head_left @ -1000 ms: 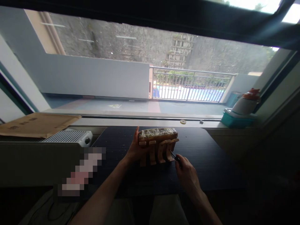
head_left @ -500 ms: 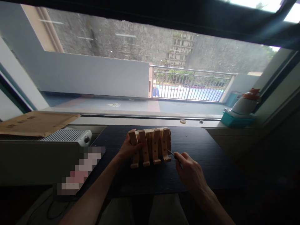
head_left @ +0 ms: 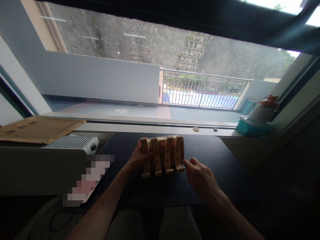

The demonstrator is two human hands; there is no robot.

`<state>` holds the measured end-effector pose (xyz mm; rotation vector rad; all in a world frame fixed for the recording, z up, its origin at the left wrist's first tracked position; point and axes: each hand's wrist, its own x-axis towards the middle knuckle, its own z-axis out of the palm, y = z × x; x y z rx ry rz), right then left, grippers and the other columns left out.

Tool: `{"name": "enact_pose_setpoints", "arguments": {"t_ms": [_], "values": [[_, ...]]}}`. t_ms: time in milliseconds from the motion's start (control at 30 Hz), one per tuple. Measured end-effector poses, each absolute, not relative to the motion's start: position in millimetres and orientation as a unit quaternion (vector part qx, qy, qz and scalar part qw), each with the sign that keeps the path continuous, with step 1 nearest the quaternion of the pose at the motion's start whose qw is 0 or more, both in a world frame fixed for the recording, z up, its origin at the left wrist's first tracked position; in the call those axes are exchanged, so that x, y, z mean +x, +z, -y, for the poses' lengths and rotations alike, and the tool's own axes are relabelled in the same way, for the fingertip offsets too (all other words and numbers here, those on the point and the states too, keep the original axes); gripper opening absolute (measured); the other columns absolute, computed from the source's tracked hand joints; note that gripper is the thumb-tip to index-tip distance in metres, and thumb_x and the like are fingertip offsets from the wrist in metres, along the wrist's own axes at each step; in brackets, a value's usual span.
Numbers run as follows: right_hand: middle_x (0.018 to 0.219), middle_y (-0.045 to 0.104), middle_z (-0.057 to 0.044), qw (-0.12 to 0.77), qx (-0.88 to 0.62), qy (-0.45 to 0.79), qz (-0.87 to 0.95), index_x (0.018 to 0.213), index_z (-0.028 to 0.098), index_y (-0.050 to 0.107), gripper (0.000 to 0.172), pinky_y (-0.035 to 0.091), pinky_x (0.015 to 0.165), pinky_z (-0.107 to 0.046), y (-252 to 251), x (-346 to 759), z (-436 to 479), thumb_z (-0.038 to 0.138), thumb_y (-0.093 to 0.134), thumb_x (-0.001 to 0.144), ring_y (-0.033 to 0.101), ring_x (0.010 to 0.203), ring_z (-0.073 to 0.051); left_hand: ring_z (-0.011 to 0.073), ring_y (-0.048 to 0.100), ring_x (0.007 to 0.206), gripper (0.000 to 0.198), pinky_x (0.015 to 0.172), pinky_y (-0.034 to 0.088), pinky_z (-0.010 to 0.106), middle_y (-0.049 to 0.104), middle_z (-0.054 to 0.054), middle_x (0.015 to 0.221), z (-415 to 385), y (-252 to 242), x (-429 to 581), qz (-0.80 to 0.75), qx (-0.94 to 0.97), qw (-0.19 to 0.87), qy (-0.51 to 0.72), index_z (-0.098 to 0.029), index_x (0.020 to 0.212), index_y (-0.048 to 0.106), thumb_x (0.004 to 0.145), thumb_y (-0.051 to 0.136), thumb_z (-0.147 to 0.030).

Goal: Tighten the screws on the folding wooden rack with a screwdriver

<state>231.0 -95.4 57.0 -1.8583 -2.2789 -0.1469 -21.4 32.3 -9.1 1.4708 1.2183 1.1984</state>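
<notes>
Wooden slats: four notched slats (head_left: 168, 156) are held upright side by side at the centre of the frame, dark holes showing in their faces.
Block: a taped block (head_left: 162, 148) is seen behind the slats, partly covered by them.
Left hand: the left end of the block and slats is gripped by the left hand (head_left: 136, 160), the thumb being laid across the front.
Right hand: a thin tool (head_left: 181, 161) is grasped by the right hand (head_left: 199, 171), just right of the slats; its tip is brought to the rightmost slat, near the lower hole.
Tabletop: the dark tabletop (head_left: 217, 181) is spread beneath both hands, lower centre.
Windowsill: a small ring (head_left: 196, 129) is placed on the windowsill (head_left: 162, 128), right of centre.
Right edge: a white bottle (head_left: 261, 111) is stood on a teal box (head_left: 252, 128).
Left edge: a brown envelope (head_left: 40, 129) is laid over a white slatted unit (head_left: 82, 144).
</notes>
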Motion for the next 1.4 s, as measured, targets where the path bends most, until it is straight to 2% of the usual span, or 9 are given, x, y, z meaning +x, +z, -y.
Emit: {"name": "enact_pose_setpoints", "arguments": {"t_ms": [233,367,600,767,900,1167,1400], "values": [[0.093,0.063,-0.004,0.054,-0.605,-0.062,0.792,0.114,0.019,0.063,0.032,0.037,0.057,-0.022,62.8,232.4,91.2,0.009,0.042,0.092,0.061,0.071,-0.012,0.0306,0.063,0.099,0.089,0.078,0.054,0.042,0.063,0.007,0.104,-30.0,-7.1,-19.5,-0.466,0.606,0.425,0.485,-0.020,0.131,0.038,0.057,0.084,-0.039],[0.092,0.063,-0.003,0.044,-0.614,-0.053,0.786,0.114,0.020,0.062,0.032,0.036,0.055,-0.023,65.5,234.7,91.3,0.011,0.040,0.093,0.063,0.070,-0.013,0.0289,0.063,0.095,0.087,0.079,0.053,0.041,0.063,0.005,0.098,-27.7,-1.2,-16.5,-0.472,0.597,0.437,0.480,-0.019,0.129,0.038,0.057,0.084,-0.037],[0.088,0.063,-0.003,0.037,-0.616,-0.046,0.785,0.106,0.018,0.063,0.027,0.037,0.054,-0.023,69.9,233.2,90.5,0.013,0.041,0.093,0.064,0.069,-0.014,0.0268,0.062,0.095,0.083,0.077,0.053,0.040,0.060,0.005,0.100,-26.6,0.1,-18.1,-0.441,0.629,0.438,0.468,-0.020,0.128,0.035,0.060,0.081,-0.035],[0.094,0.064,-0.007,-0.008,-0.583,-0.102,0.806,0.107,0.015,0.063,0.036,0.040,0.056,-0.024,74.0,224.0,92.3,-0.003,0.041,0.084,0.064,0.073,-0.015,0.0260,0.060,0.095,0.081,0.077,0.053,0.039,0.058,0.004,0.099,-24.2,2.9,-16.3,-0.439,0.630,0.441,0.466,-0.020,0.126,0.034,0.061,0.080,-0.032],[0.098,0.064,-0.008,-0.033,-0.541,-0.118,0.832,0.107,0.014,0.063,0.039,0.043,0.059,-0.025,72.8,228.1,95.0,-0.005,0.042,0.082,0.063,0.076,-0.016,0.0260,0.061,0.093,0.080,0.078,0.052,0.040,0.060,0.003,0.097,-25.5,2.1,-17.3,-0.429,0.634,0.440,0.468,-0.020,0.126,0.034,0.061,0.080,-0.033],[0.091,0.063,-0.002,0.054,-0.602,-0.094,0.791,0.111,0.021,0.063,0.028,0.035,0.054,-0.023,76.6,248.4,88.8,0.015,0.041,0.095,0.061,0.068,-0.011,0.0279,0.062,0.096,0.082,0.078,0.053,0.040,0.061,0.004,0.099,-26.3,5.2,-18.5,-0.440,0.622,0.461,0.455,-0.019,0.127,0.035,0.061,0.081,-0.035],[0.090,0.062,-0.002,0.076,-0.587,-0.092,0.801,0.116,0.020,0.060,0.030,0.035,0.054,-0.021,84.4,242.5,80.4,0.012,0.042,0.094,0.059,0.068,-0.011,0.0293,0.060,0.102,0.084,0.082,0.053,0.041,0.059,0.006,0.101,-27.7,0.3,-18.7,-0.437,0.635,0.441,0.459,-0.018,0.130,0.033,0.063,0.080,-0.037]]}}
